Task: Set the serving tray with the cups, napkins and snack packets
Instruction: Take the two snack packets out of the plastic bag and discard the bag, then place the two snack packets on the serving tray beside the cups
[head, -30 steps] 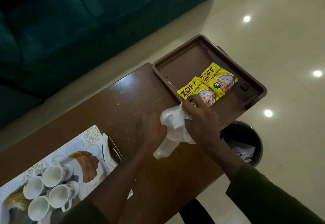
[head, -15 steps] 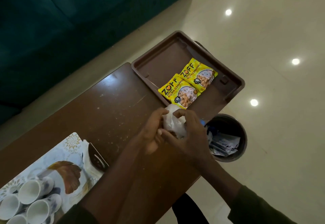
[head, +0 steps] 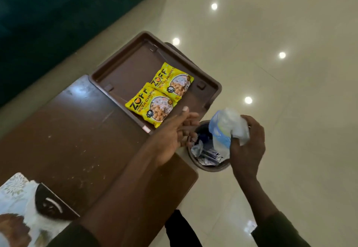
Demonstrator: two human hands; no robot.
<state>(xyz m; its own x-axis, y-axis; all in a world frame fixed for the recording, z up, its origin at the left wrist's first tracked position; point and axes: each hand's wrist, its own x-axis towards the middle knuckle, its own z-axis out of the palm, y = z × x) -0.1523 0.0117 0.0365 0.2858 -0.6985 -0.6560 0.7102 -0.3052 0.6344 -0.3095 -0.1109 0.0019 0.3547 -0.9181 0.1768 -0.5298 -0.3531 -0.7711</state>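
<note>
Right hand (head: 247,140) fingers clamped on crumpled, prob. plastic wrapper (head: 226,128) over bin (head: 209,167), left hand (head: 174,136) fingers apart.

A long dark-brown wooden table (head: 77,130) with a scuffed, speckled top runs from 8 o'clock toward the centre. At 11 o'clock stands a dark teal upholstered sofa (head: 58,10). Glossy cream floor tiles (head: 280,33) fill the side from 1 to 5 o'clock, mirroring round ceiling lights. Just beside the table's edge at 4 o'clock stands a round dark waste bin (head: 209,166) holding crumpled wrappers.
</note>
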